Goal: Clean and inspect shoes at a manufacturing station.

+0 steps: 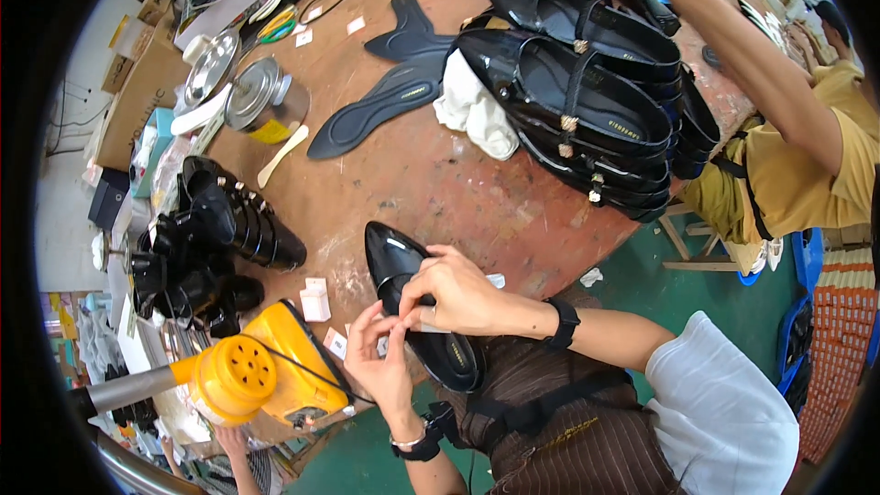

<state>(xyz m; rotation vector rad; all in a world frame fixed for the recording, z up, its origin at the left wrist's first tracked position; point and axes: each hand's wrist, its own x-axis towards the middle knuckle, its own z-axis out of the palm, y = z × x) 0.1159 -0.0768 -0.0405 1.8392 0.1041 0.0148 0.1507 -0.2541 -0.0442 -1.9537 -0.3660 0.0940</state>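
Holding a black pointed shoe [417, 307] at the near edge of the worktop [458, 192], both hands meet over its open top. The right hand [458, 293] lies across the shoe with fingers curled, pinching something small at the strap or insole area; what exactly it pinches is too small to tell. The left hand [380, 357] comes up from below, fingertips closed toward the same spot, touching the shoe's side. The shoe's toe points away from the person, and its heel hangs over the lap.

To do this fine work well, my judgement is that the left hand should steady the shoe while the right does the placing, keeping the pinch light so the glossy upper is not marked. Pressing from the middle outward would likely seat a small piece flat.

A yellow heat gun [261, 376] sits just left of the hands, its nozzle pointing away left. Small white tags [314, 301] lie between the gun and the shoe. Farther off are a stack of finished black shoes [587, 101], loose insoles [385, 96] and a white cloth [477, 105]. Another person in a yellow shirt [807, 165] reaches over that stack.
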